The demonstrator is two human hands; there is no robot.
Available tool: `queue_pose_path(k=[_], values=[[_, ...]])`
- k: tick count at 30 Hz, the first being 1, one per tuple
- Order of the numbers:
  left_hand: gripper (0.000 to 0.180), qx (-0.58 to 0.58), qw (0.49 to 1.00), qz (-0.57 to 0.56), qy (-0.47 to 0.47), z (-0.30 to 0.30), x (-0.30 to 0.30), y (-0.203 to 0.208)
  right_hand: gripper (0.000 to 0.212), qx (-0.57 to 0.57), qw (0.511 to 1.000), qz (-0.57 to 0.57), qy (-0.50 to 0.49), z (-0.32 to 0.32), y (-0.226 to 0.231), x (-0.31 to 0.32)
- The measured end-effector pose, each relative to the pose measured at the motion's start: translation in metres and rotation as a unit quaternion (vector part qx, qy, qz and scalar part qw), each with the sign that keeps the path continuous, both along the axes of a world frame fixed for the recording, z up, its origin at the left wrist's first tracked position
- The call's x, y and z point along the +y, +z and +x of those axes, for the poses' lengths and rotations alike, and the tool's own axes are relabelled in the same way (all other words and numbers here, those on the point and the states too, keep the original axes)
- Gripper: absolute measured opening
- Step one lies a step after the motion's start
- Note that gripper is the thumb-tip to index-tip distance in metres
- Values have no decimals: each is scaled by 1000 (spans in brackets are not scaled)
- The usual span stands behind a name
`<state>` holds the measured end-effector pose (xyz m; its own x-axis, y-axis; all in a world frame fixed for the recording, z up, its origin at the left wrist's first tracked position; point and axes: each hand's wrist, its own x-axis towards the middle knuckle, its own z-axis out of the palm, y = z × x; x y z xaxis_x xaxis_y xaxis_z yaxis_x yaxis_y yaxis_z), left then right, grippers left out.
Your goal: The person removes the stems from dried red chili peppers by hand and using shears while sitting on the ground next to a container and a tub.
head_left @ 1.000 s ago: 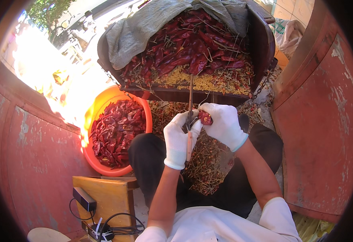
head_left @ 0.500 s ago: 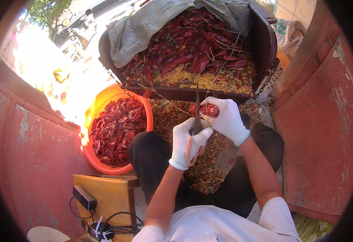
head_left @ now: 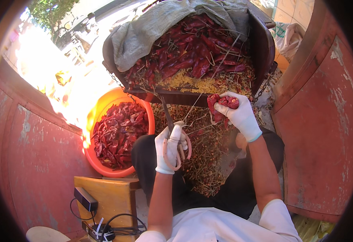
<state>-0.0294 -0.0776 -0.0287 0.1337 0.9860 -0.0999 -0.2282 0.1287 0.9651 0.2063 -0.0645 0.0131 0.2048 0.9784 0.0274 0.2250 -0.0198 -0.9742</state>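
Head | left hand (head_left: 169,148) fingers grip looped scissors (head_left: 175,139) | right hand (head_left: 237,115) fingers clutch wrinkled chilies (head_left: 222,104)

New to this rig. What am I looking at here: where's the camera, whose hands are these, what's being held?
There is one picture, from a fisheye camera on the person's head looking down, so straight edges bend near the rim. Both forearms are the wearer's own, in white gloves. The left hand grips pink-handled scissors, blades pointing up. The right hand clutches a bunch of dried red chillies. Ahead is a dark tilted bin of chillies, partly covered by grey cloth. On the left sits a round orange plastic basin of cut chillies. Stems litter the lap.
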Motion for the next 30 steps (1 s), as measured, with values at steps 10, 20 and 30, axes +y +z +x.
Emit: queue_pose_path(k=[10,20,30], values=[[63,-70,979,-6,-189,6,-16,-8,54,95,985,103,97,16,17,-14],[81,-134,967,-24,-213,-3,-11,-10,37,-372,903,216,16,10,-18,3],[75,-56,978,-18,-202,-4,0,-37,29,140,981,67,112,8,14,-6]])
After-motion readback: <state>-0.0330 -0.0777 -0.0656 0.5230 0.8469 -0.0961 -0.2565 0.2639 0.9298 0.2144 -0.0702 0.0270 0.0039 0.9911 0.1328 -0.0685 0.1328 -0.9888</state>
